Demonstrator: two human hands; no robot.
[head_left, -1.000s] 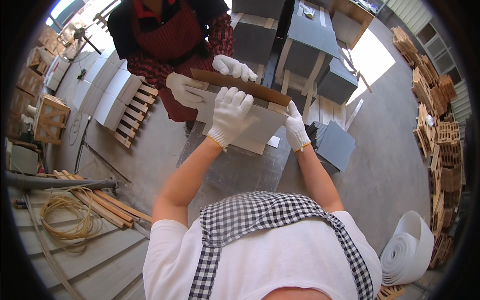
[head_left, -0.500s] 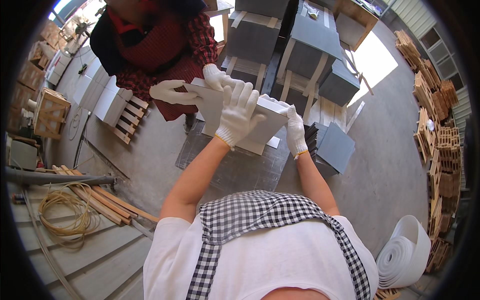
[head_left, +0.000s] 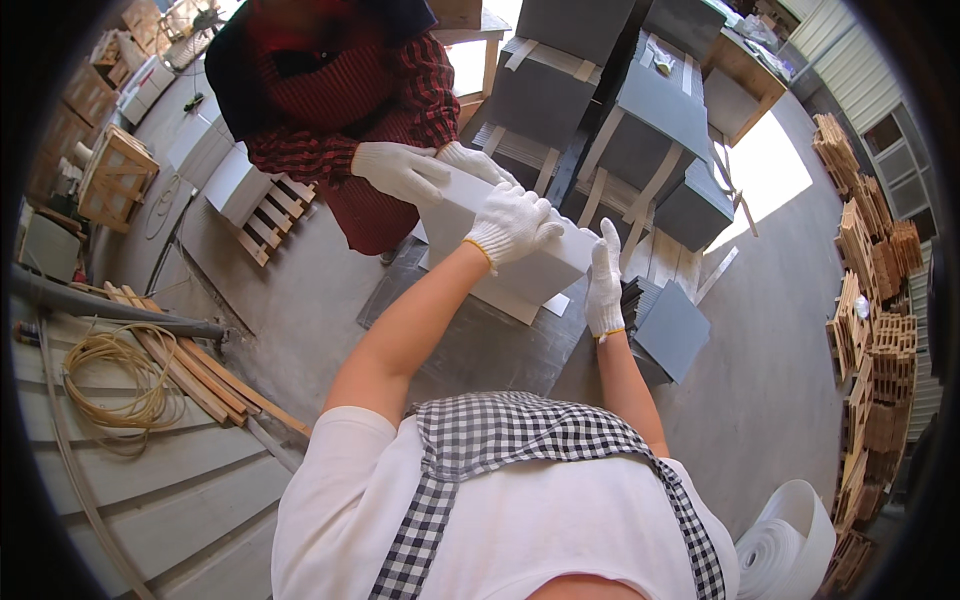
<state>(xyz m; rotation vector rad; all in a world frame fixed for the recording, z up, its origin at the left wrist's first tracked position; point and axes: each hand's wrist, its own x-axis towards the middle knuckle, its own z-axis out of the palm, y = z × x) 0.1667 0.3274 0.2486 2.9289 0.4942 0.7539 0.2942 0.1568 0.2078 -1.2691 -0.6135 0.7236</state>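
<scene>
A block of light grey, tile-like slabs (head_left: 535, 272) stands on edge in front of me. My left hand (head_left: 507, 224), in a white knit glove, curls over its top edge, fingers bent and thumb toward the right. At the block's right end, my gloved right hand (head_left: 604, 285) is held upright with fingers stretched, its palm side against the end. Across from me, a co-worker's left-side gloved hand (head_left: 400, 172) lies on the block's far left corner. The co-worker's other gloved hand (head_left: 474, 163) rests along the top, next to my left hand. The block's far side is hidden.
A dark, scuffed board (head_left: 410, 305) lies beneath the block. Taped dark grey slab stacks (head_left: 640, 130) stand beyond, with leaning dark slabs (head_left: 672, 330) to the right. Wooden pallets (head_left: 880, 370) line the right side. A coiled hose (head_left: 120, 385) and wooden strips (head_left: 205, 370) lie left.
My left hand has gone from flat and spread on the near face to curled over the top edge. My right hand's fingers have straightened. The co-worker's left-side hand has moved further over the block.
</scene>
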